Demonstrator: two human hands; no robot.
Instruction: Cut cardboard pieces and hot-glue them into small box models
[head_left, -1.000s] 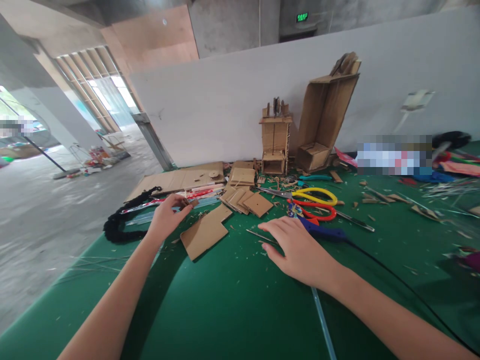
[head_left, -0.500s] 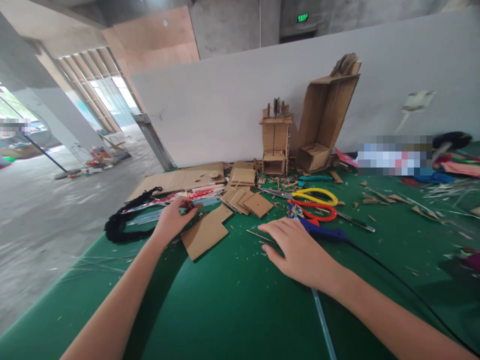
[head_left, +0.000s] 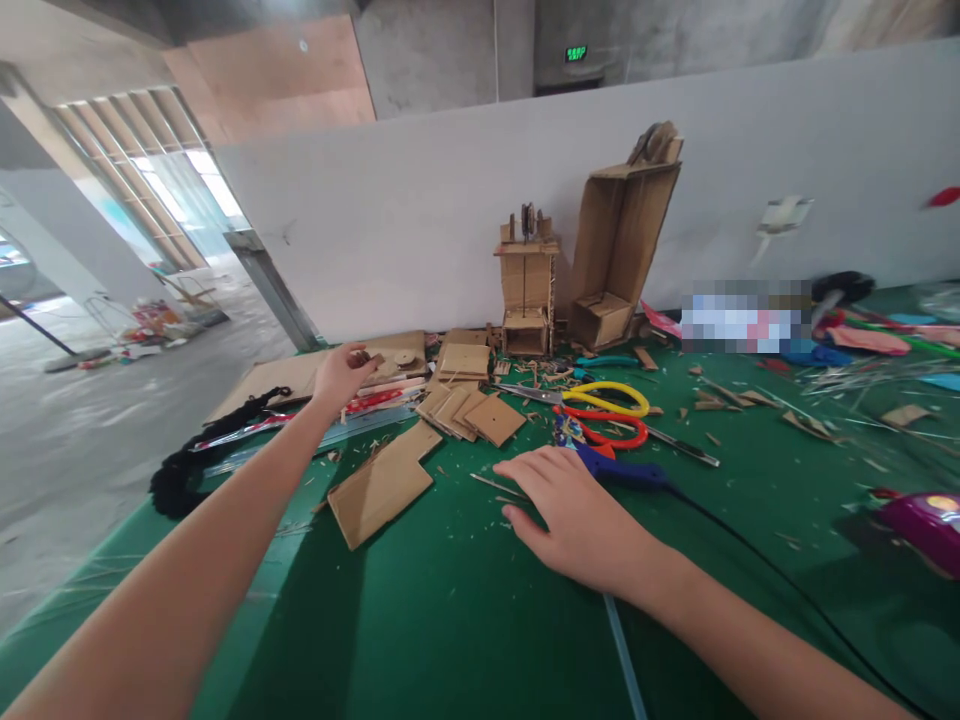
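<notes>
My left hand (head_left: 346, 375) reaches over the far cardboard sheet (head_left: 259, 385), its fingertips closed on small brown cardboard pieces (head_left: 373, 360). Nearer me lies a notched cardboard piece (head_left: 382, 485), and to its right a spread of small cardboard squares (head_left: 495, 418). My right hand (head_left: 574, 510) rests palm down on the green table (head_left: 450, 640), thumb and fingers apart. Thin sticks (head_left: 491, 485) lie at its fingertips. Just beyond it are a blue-handled glue gun (head_left: 619, 470), partly hidden, and scissors (head_left: 607, 400) with yellow and orange handles.
Two cardboard structures, a small one (head_left: 527, 290) and a taller one (head_left: 626, 240), stand against the white partition (head_left: 420, 220). Black fuzzy cord (head_left: 176, 480) lies at the left edge. A cutter knife (head_left: 682, 445), a purple object (head_left: 926, 530) and a black cable (head_left: 750, 545) occupy the right.
My left hand has moved forward, from beside the notched piece to over the far cardboard sheet, with the small pieces. My right hand stays on the table. The view has shifted right.
</notes>
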